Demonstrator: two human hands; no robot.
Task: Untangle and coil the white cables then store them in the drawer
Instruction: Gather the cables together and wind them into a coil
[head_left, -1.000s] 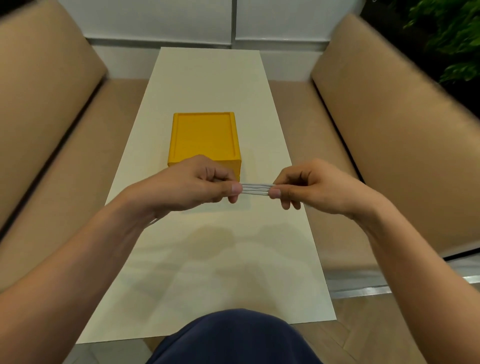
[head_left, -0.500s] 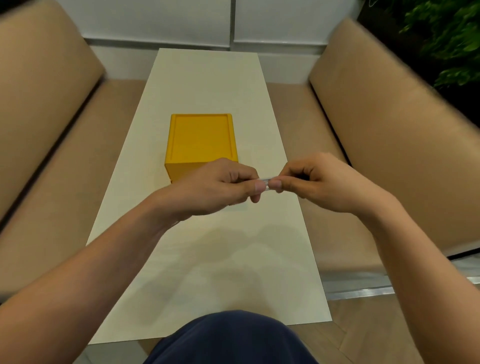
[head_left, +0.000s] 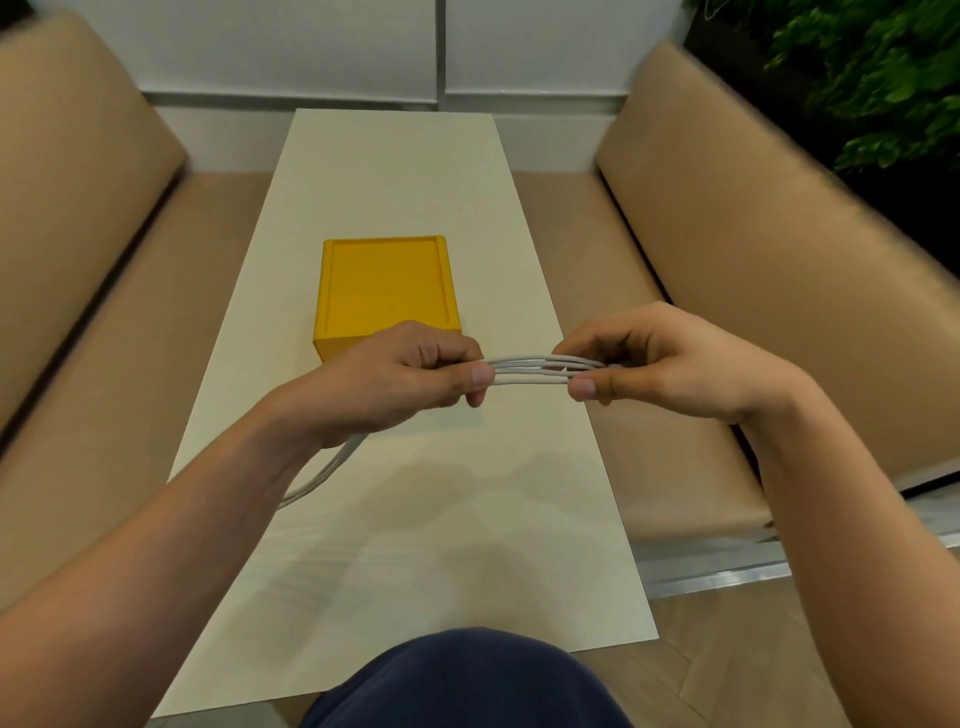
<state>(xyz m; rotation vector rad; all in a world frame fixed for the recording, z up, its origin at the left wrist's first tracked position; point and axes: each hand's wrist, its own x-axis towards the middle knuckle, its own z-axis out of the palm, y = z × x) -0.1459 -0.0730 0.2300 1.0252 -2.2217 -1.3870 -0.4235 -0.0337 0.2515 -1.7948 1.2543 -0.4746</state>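
Looking down past a dark blue knee (head_left: 467, 680) at the bottom edge; wood floor (head_left: 727, 670) to its right. A pale, long, narrow surface (head_left: 467, 545) runs away from the knee.

Both forearms reach in over the surface and the hands meet above its middle. White cable (head_left: 530, 371): several strands side by side, stretched in a short, slightly bowed span between the two hands, held up off the surface. Left hand (head_left: 395, 379) has its fingers curled, with the thumb tip pressing the left end of the strands against them. Right hand (head_left: 660, 364) does the same at the right end, thumb underneath and fingers folded over the top. One tail of the cable drops from under the left hand, curves down and left, and goes out of sight behind the left forearm. Cannot tell if it touches the surface.

Yellow box (head_left: 384, 291) stands on the surface just beyond the left hand. Its top is a recessed panel, and the hand hides most of its near face.

Tan padded benches flank the surface, left (head_left: 104, 260) and right (head_left: 779, 249). Beyond them is a white wall (head_left: 311, 47). Green plant (head_left: 878, 78) at far right, blurred.
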